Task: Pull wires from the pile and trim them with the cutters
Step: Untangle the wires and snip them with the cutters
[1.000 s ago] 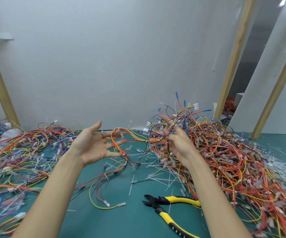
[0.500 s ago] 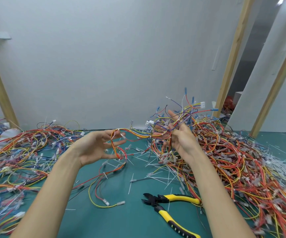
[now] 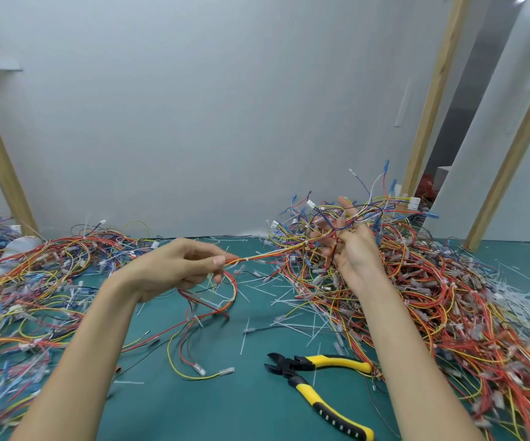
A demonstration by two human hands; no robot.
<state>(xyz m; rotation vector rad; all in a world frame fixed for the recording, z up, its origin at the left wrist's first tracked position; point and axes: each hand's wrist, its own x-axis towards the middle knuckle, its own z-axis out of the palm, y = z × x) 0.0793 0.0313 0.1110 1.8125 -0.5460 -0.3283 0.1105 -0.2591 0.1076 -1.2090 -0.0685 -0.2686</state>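
Left grip: the left hand is pinching a bundle of orange, red and yellow wires between thumb and fingertips, narrow and firm, just short of a white tie.
Right grip: the right hand is holding the other end up, fingers caught in a tangle of blue and yellow leads. I cannot tell which fingers are closing on it.
Head view, where the wire is: the bundle is stretching taut between the two hands above the mat. Its far end is running into the pile on the right, and a loose tail is drooping from the left hand to the mat.
Cutters: lying on the mat beside the right forearm, jaws apart, nobody touching them.
Handling: the wires are looking light, limp and springy, snagging on one another by their connectors. A hard tug is probably going to drag neighbours along.
Where to hold: I would be taking it on the tied stretch close to the snag, not on the plastic ends.
Elsewhere: a second heap is lying on the left, with white offcuts scattered mid-mat.
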